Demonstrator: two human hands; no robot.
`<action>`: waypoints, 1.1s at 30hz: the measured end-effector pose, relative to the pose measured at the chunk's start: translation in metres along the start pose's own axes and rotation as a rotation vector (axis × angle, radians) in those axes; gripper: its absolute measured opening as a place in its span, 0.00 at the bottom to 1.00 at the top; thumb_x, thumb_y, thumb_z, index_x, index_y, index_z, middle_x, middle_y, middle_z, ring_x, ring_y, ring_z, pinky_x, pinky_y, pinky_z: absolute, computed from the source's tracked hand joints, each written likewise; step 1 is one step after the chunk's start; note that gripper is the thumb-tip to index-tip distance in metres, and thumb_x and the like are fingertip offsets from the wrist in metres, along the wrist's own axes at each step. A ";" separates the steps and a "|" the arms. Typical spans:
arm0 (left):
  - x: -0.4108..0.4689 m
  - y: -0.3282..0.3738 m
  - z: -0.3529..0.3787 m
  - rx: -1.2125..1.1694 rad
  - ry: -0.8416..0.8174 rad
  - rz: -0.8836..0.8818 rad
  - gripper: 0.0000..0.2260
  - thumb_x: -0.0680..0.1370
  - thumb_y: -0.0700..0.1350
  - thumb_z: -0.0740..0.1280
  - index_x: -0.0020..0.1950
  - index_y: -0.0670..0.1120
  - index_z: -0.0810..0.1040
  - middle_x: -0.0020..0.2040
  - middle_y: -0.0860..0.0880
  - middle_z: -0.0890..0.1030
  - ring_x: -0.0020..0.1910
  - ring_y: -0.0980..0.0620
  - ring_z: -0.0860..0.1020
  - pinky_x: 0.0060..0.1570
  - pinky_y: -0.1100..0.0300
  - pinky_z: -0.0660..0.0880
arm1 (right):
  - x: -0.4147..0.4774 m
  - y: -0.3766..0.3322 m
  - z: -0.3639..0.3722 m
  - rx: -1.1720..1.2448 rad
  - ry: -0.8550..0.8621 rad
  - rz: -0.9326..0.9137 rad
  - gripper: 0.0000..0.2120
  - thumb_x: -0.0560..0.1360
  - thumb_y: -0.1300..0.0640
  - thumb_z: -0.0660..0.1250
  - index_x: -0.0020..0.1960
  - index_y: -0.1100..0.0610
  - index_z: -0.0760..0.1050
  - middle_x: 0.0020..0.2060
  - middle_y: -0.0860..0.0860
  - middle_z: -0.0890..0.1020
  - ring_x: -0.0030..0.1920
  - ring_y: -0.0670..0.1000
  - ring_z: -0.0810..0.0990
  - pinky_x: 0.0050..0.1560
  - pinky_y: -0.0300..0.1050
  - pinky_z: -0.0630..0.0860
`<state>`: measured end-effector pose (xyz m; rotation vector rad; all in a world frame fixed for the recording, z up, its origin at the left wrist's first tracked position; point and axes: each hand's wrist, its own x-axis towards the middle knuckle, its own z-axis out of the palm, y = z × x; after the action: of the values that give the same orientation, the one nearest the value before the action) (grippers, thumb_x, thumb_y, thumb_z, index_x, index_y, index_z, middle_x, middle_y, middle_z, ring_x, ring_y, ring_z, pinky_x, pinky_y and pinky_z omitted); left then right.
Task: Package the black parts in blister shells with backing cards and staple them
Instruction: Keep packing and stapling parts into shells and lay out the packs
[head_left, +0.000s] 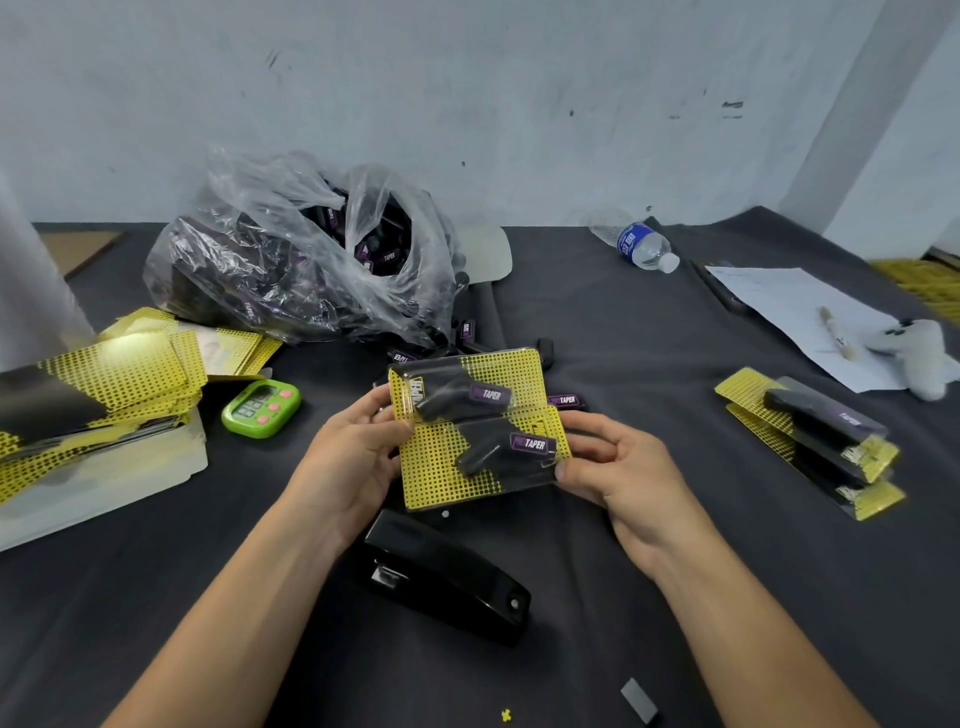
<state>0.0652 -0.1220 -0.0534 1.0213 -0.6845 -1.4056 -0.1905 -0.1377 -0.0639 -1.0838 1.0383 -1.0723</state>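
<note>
Dark cloth table (649, 364), left hand (358, 457) and right hand (618, 467) pinching opposite edges of filled blister package (478, 431), black stapler (441, 577) beneath, bag of black parts (311, 260) behind.

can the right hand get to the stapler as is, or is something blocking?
Probably yes, but not freely: the stapler lies uncovered just below the hands. The right hand and left hand both hold the blister pack, so the right must let go first.

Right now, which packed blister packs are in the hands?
The two center packs, gripped by left hand and right hand; the finished stack lies untouched at right.
</note>
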 end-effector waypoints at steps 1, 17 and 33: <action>0.000 0.001 0.001 -0.024 0.018 0.003 0.18 0.79 0.26 0.59 0.60 0.43 0.80 0.48 0.45 0.87 0.45 0.49 0.87 0.41 0.53 0.85 | 0.000 0.000 0.000 0.024 0.004 0.001 0.24 0.69 0.80 0.69 0.57 0.57 0.83 0.48 0.57 0.89 0.48 0.52 0.88 0.43 0.40 0.83; -0.005 0.005 0.005 -0.095 0.229 0.033 0.09 0.83 0.32 0.63 0.55 0.41 0.81 0.46 0.44 0.88 0.43 0.50 0.87 0.37 0.57 0.84 | 0.000 -0.003 0.006 -0.043 0.198 0.087 0.10 0.75 0.66 0.74 0.38 0.56 0.88 0.41 0.55 0.89 0.41 0.49 0.87 0.39 0.42 0.83; -0.003 0.004 0.000 -0.040 0.282 0.046 0.06 0.83 0.37 0.65 0.56 0.40 0.81 0.48 0.41 0.88 0.43 0.47 0.88 0.37 0.58 0.83 | 0.003 -0.004 -0.003 -0.092 0.154 0.166 0.05 0.74 0.62 0.77 0.40 0.56 0.88 0.41 0.57 0.87 0.44 0.52 0.83 0.39 0.41 0.82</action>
<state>0.0664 -0.1192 -0.0491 1.1385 -0.4678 -1.2011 -0.1936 -0.1420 -0.0608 -0.9803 1.2882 -0.9932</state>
